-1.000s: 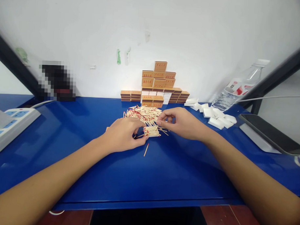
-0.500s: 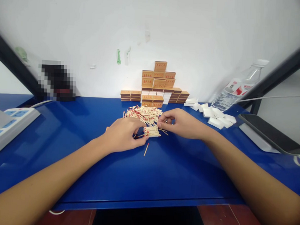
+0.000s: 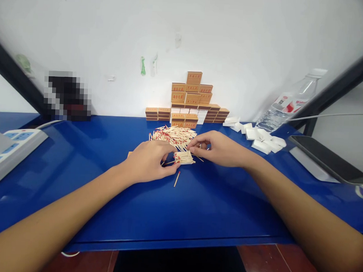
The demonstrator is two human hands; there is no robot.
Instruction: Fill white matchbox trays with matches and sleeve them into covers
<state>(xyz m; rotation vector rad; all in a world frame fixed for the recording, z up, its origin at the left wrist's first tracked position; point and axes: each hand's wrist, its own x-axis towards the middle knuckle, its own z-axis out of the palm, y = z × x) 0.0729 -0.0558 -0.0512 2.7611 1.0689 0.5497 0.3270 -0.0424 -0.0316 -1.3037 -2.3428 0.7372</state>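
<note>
Thumb and fingers of my left hand (image 3: 149, 160) grip the left end of a small white matchbox tray (image 3: 185, 163) heaped with red-tipped matches (image 3: 183, 156). My right hand (image 3: 209, 147) is pinched closed at the tray's right end, on a match that is mostly hidden by the fingertips. Behind the tray spreads a big loose pile of matches (image 3: 177, 136). One single match (image 3: 176, 179) lies in front of the tray. A bit of an orange matchbox cover (image 3: 129, 153) shows beyond my left hand.
Against the wall stand stacked matchboxes (image 3: 193, 98). White empty trays (image 3: 263, 142) lie to the right, beside a leaning plastic bottle (image 3: 290, 102). A phone (image 3: 329, 159) rests on a white block at far right. A power strip (image 3: 23, 140) is at left on the blue table (image 3: 178, 219).
My right fingertips have shifted slightly left and down, closer to the matches at the tray's right end. My left hand keeps its grip on the tray.
</note>
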